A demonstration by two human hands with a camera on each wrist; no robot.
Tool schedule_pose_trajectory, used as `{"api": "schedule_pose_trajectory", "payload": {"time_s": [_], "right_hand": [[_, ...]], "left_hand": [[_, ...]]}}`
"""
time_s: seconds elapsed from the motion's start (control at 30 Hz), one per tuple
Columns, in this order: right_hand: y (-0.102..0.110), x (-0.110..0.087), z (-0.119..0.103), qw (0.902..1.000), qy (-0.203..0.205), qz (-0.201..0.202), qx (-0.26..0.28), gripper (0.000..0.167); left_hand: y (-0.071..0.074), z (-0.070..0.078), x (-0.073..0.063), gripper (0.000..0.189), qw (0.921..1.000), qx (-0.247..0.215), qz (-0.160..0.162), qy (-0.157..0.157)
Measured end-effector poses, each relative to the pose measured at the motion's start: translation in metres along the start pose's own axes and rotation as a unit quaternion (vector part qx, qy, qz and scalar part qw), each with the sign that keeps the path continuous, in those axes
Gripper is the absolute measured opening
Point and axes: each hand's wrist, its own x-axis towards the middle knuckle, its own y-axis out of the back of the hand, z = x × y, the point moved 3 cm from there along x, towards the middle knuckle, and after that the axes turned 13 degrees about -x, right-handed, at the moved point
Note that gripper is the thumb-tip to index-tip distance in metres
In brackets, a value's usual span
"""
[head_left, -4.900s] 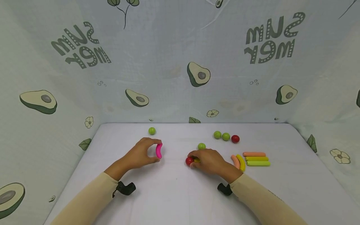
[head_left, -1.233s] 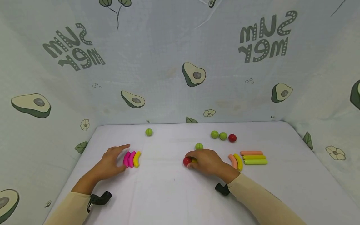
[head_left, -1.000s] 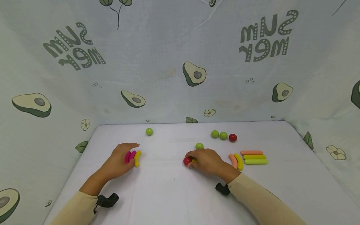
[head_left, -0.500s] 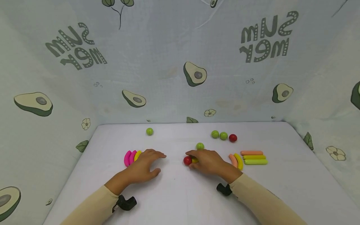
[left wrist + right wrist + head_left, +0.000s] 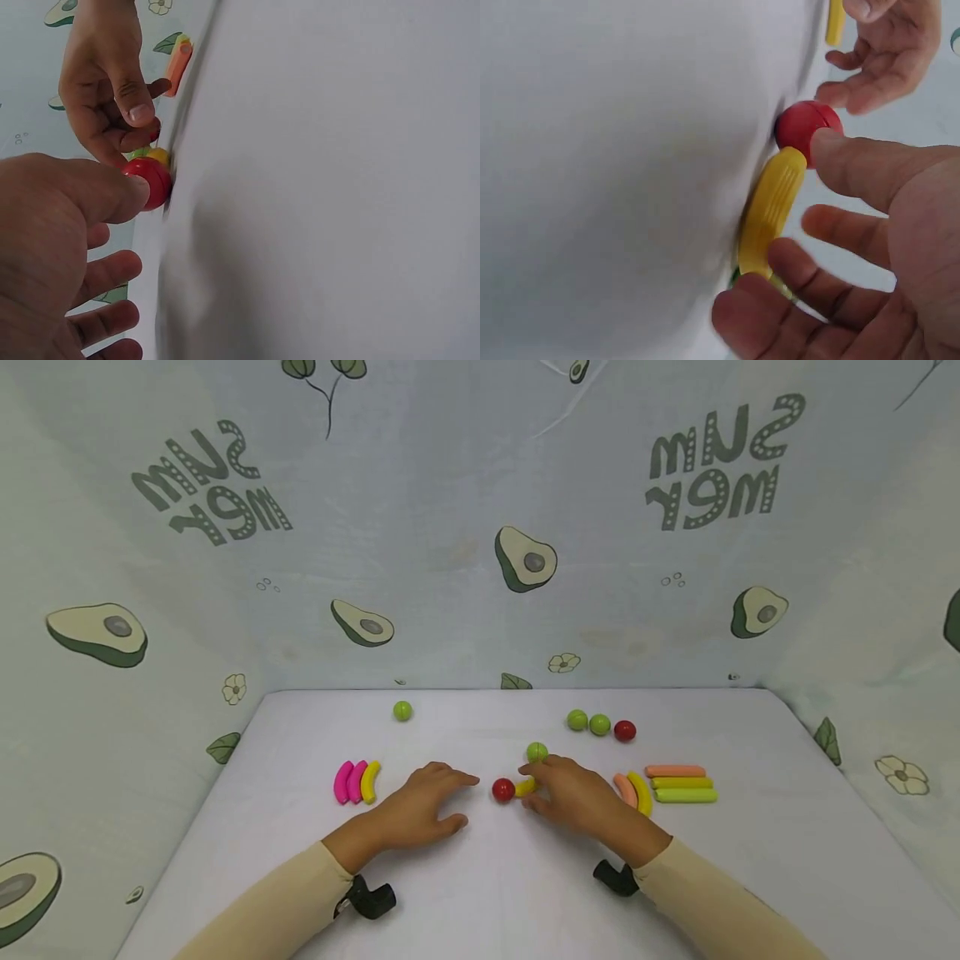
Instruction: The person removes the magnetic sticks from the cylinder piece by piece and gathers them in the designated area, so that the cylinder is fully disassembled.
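In the head view my left hand (image 5: 416, 806) reaches in from the left, its thumb and fingers apart and holding nothing. A glossy red ball (image 5: 503, 790) lies just past its fingertips. My right hand (image 5: 577, 802) is on the other side, thumb and fingers spread around a small curved yellow piece (image 5: 525, 787), like a toy banana, without gripping it. In the right wrist view the yellow piece (image 5: 771, 214) has long ridges, and one end meets the red ball (image 5: 802, 129). A green ball (image 5: 537, 752) sits just beyond the right fingers.
Two pink curved pieces (image 5: 351, 782) and a yellow one (image 5: 370, 782) stand side by side at left. Farther back are a lone green ball (image 5: 402, 711) and a row of two green balls (image 5: 588, 722) and a red one (image 5: 625, 731). Coloured sticks (image 5: 681, 783) lie at right.
My left hand has left the pink and yellow row, where a pink piece was set down, and moved right toward the red ball. My right hand has loosened and drawn back slightly rightward.
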Motion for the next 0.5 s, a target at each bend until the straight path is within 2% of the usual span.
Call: {"api": "schedule_pose_trajectory", "payload": {"time_s": [0.17, 0.5], "right_hand": [[-0.010, -0.002, 0.002, 0.9992, -0.024, -0.029, -0.012, 0.051], [-0.014, -0.001, 0.001, 0.9998, -0.014, -0.010, -0.004, 0.050]], "left_hand": [[-0.009, 0.002, 0.010, 0.053, 0.9999, 0.014, 0.004, 0.002], [-0.019, 0.011, 0.027, 0.059, 0.9991, 0.036, 0.017, 0.012]]}}
